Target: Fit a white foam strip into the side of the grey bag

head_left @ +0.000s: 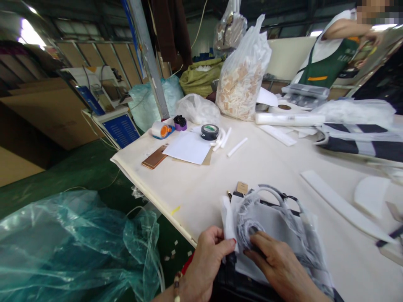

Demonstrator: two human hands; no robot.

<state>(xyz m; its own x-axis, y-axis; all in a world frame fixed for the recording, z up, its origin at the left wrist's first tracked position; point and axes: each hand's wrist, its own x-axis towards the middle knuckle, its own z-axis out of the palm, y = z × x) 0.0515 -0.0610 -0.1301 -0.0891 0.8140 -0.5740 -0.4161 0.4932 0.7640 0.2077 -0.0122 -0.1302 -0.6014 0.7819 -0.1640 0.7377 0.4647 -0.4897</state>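
At the near edge of the cream-covered table [270, 167], a handbag [277, 235] wrapped in clear plastic and white paper is lying flat, its handle [270, 193] arching away from the person. The left hand [204, 260] is curling around the bag's left edge, thumb and fingers pinching a fold of white wrapping paper [229, 224] against it; a beaded bracelet [176, 289] is showing at that wrist. The right hand [280, 264] is lying across the front of the bag, fingers pressed together and bearing down on the wrapped, dark coiled strap [248, 228] just beside the left thumb. A small tan tag [242, 187] is sitting at the bag's far side, touching the handle base. Farther along the table, well apart from the bag, a phone [154, 157] is lying beside a white sheet [188, 147], with a roll of black tape [210, 131] and several white sticks [236, 147] near it. A large clear bag of pale pieces [241, 79] is standing at the far edge. A long white strip [343, 206] is lying to the right of the handbag. Teal plastic sheeting [72, 247] is bunching on the floor at the left. Another person in a green apron [327, 63] is standing at the far right.
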